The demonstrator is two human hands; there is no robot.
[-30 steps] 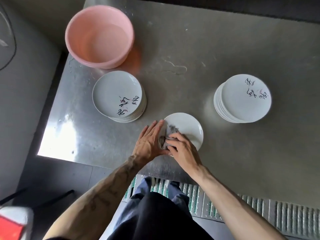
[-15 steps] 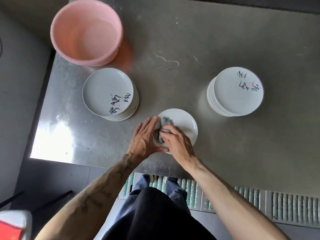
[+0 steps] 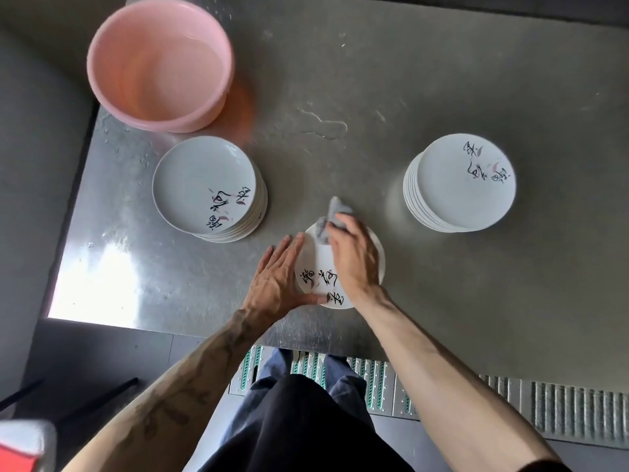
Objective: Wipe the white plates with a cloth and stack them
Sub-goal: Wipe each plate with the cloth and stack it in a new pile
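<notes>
My left hand (image 3: 272,284), fingers straight and together, rests against the plate (image 3: 316,255) rim while my right hand (image 3: 354,260) curls its fingers around the cloth (image 3: 335,211) at the far edge.

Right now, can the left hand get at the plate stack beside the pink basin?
Probably yes. The left hand lies flat against the single plate's edge, holding nothing, and only bare tabletop separates it from the plate stack. The right hand has the cloth.
</notes>
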